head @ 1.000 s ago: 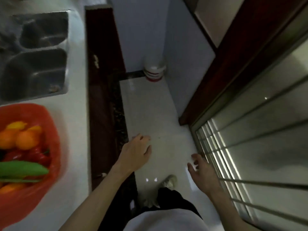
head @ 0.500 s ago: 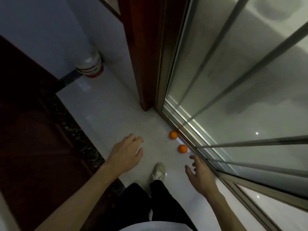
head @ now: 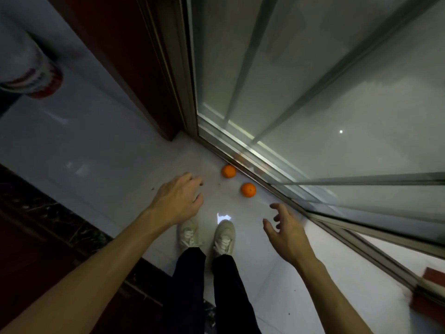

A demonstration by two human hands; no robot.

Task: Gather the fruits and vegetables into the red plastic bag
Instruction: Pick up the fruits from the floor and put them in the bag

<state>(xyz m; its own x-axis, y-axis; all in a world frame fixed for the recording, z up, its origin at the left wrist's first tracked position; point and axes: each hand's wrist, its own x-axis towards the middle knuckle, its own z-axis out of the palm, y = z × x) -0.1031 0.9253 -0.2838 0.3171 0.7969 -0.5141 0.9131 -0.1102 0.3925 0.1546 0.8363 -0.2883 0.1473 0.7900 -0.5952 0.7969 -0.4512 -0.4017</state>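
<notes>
Orange round fruit [head: 248, 189] and its farther twin [head: 228, 171] need a stoop and grasp; left hand [head: 179, 201] and right hand [head: 287, 235] hover, fingers loosely spread, empty.

One head-worn camera looks steeply down from standing height (wide-angle, lines bowed) at the floor [head: 108, 153], with the left hand [head: 178, 201] and right hand [head: 286, 235] mid-frame.

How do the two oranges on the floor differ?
The farther orange lies nearest the left hand; the nearer orange lies ahead of the right hand. The nearer orange shows a dark stem spot; the farther orange shows none. Both rest on the floor beside the door track, untouched.
</notes>
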